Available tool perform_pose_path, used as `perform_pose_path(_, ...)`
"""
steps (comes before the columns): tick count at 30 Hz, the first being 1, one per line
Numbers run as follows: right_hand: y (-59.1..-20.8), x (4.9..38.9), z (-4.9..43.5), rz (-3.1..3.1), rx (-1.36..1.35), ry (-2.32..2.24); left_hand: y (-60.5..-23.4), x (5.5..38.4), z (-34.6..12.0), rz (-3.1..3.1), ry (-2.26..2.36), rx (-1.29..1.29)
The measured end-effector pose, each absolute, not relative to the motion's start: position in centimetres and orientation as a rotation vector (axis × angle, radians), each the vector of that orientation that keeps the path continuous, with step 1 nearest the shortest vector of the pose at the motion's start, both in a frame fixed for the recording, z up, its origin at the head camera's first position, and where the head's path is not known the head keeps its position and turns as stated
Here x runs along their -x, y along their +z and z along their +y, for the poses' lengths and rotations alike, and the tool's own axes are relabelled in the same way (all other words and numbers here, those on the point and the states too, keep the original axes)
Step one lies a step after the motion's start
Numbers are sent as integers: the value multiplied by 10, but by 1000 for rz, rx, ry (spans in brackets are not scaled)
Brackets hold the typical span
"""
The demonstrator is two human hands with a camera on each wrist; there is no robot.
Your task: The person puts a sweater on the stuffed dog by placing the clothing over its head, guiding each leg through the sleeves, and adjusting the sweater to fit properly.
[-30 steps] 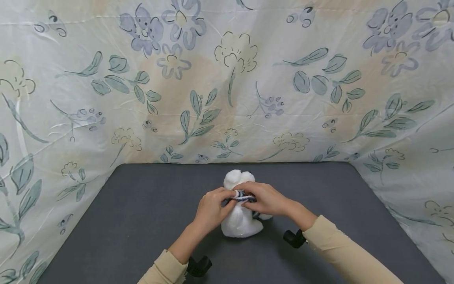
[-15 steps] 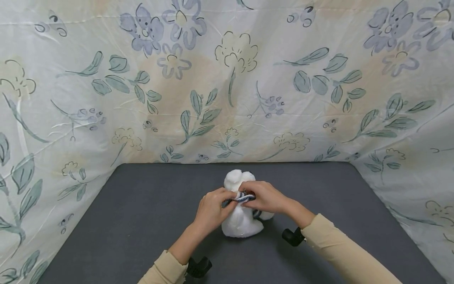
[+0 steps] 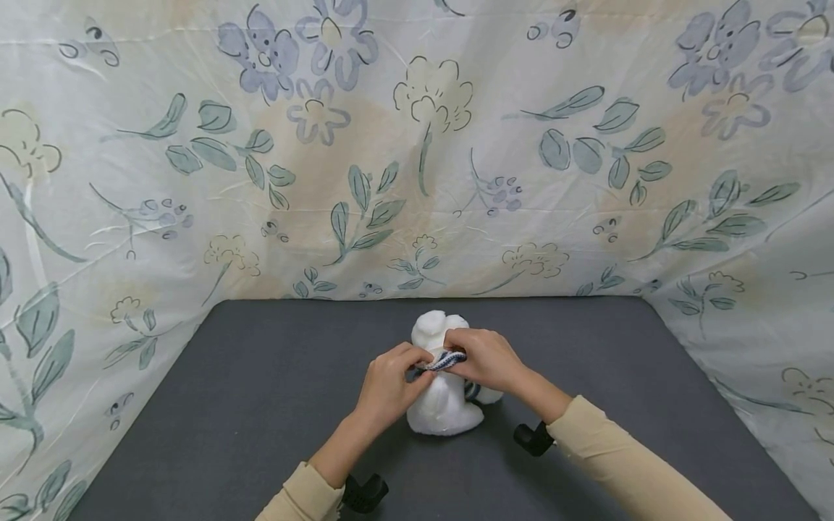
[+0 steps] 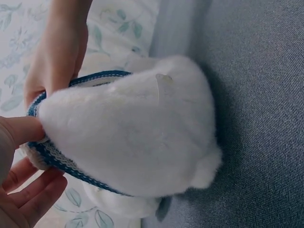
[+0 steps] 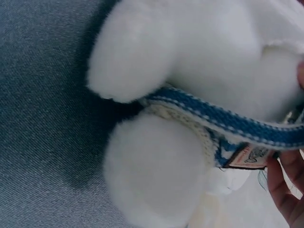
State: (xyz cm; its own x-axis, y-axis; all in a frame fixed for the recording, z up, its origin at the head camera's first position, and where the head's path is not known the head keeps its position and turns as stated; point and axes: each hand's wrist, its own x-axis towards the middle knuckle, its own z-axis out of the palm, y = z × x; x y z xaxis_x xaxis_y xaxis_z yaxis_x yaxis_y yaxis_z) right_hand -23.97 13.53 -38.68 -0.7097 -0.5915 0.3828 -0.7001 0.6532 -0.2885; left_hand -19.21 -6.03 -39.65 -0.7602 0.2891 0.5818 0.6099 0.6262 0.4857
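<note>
A white plush toy (image 3: pixel 443 409) sits upright on the dark table. Round its neck goes a blue-and-white knitted garment (image 3: pixel 446 360), whose trim runs down both sides of the body in the left wrist view. My left hand (image 3: pixel 391 380) pinches the knit at the left of the neck between thumb and fingers. My right hand (image 3: pixel 491 362) holds the other side of it just below the head. In the right wrist view the knit's blue edge (image 5: pixel 223 118) stretches toward my fingers, beside a printed label patch (image 5: pixel 249 156). The plush's face is hidden.
The dark grey table (image 3: pixel 260 391) spreads to both sides of the plush. A flower-patterned curtain (image 3: pixel 365 195) hangs behind and beside it. Black camera mounts (image 3: pixel 365 493) stick out below both wrists.
My right hand has shifted slightly, drawing the knit into a slanted, twisted fold at the neck. My left hand and the plush have stayed nearly still.
</note>
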Motion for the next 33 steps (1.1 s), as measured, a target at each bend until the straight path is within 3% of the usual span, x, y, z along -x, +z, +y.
perform_pose_path(12, -398, 235, 131, -2372, -1040, 332, -401, 191, -64, -2353, -1059, 770)
perform_pose_path(33, -399, 234, 135, -2438, -1184, 569, -366, 210, -62, -2576, -932, 717)
